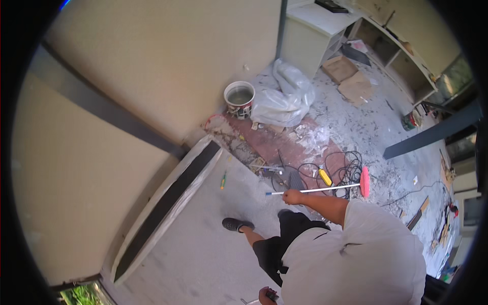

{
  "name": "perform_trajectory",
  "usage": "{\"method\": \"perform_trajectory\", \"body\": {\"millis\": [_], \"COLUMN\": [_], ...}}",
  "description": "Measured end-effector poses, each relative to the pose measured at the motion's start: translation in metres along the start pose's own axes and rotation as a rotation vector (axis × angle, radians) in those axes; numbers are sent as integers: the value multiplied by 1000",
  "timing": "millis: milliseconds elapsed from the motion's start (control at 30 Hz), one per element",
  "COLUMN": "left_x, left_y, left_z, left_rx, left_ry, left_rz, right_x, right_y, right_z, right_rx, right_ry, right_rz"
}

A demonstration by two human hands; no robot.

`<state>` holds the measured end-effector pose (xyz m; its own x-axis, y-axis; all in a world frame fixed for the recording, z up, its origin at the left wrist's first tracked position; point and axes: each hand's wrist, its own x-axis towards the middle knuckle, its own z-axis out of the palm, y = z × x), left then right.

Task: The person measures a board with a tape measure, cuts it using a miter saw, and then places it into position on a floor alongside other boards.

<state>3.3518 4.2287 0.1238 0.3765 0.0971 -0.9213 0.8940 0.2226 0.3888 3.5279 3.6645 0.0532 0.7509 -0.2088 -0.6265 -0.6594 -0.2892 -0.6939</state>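
Note:
My right hand (292, 196) grips a long white-handled broom (330, 188) with a blue end cap and a pink head (364, 182). At the bottom edge, my left hand (267, 296) is closed on a dark object beside a pale rod; I cannot make out what it is. My dark shoe (236, 223) stands on pale, dusty floor near a green-and-yellow screwdriver (223, 179). Beyond the broom lie coiled black cables (351, 162) and a yellow plastic object (325, 177) on a reddish debris-strewn patch.
A long padded panel (127, 259) leans along the left wall. A bucket (229, 101) and crumpled plastic sheeting (282, 107) sit by the wall. White cabinets (300, 35), flattened cardboard (356, 89) and a small container (409, 122) lie farther back. A grey post (432, 134) rises at right, near scattered boards (418, 213).

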Motion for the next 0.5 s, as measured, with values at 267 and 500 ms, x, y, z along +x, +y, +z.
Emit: {"method": "perform_trajectory", "body": {"millis": [267,500], "left_x": [77,159], "left_y": [280,507], "left_z": [139,181], "left_rx": [350,680], "left_ry": [-121,-131], "left_rz": [-128,-138], "right_x": [3,6], "right_y": [80,-46], "right_z": [6,72], "right_rx": [-762,-3], "right_ry": [174,465], "right_rz": [59,259]}}
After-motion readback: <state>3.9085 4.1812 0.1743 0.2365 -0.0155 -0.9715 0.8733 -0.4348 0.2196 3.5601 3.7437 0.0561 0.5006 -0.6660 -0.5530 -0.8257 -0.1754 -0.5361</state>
